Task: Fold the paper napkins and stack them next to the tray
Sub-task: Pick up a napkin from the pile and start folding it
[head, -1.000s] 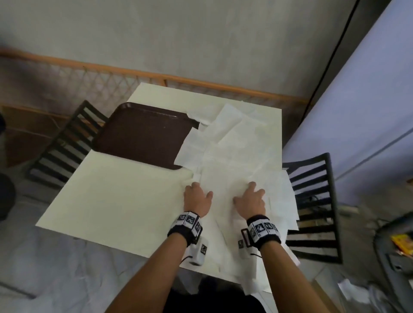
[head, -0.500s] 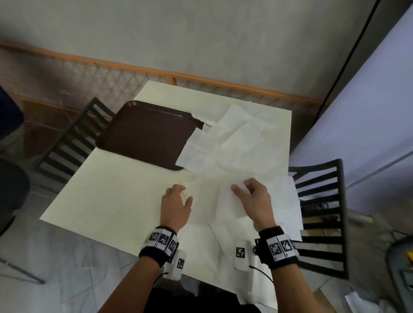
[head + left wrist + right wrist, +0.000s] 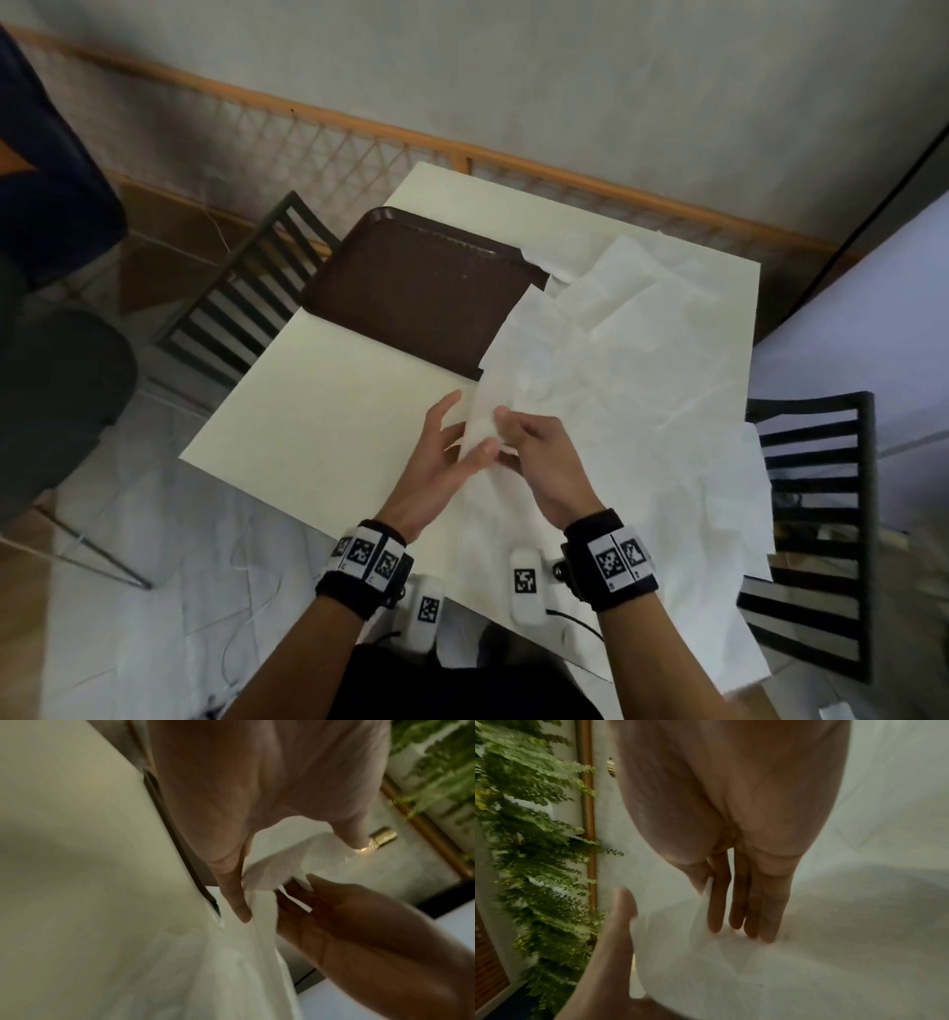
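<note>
A brown tray (image 3: 411, 288) lies at the far left of the cream table (image 3: 334, 411). Loose white paper napkins (image 3: 642, 385) cover the table's right half, and some overlap the tray's right corner. My two hands meet above the table's near middle and hold one napkin (image 3: 478, 434) raised between them. My left hand (image 3: 470, 424) pinches its edge between thumb and fingers (image 3: 239, 902), with the napkin (image 3: 277, 870) bunched there. My right hand (image 3: 506, 434) pinches the same napkin (image 3: 693, 953) between the thumb and straight fingers (image 3: 741, 902).
A black slatted chair (image 3: 816, 514) stands at the table's right edge, where napkins hang over. Another chair (image 3: 246, 293) stands left of the tray. A wooden lattice railing (image 3: 462, 154) runs behind the table. Bare tabletop lies in front of the tray.
Both hands were flat and apart on the napkins. They have since come together toward the left and lifted one napkin off the pile, pinching it.
</note>
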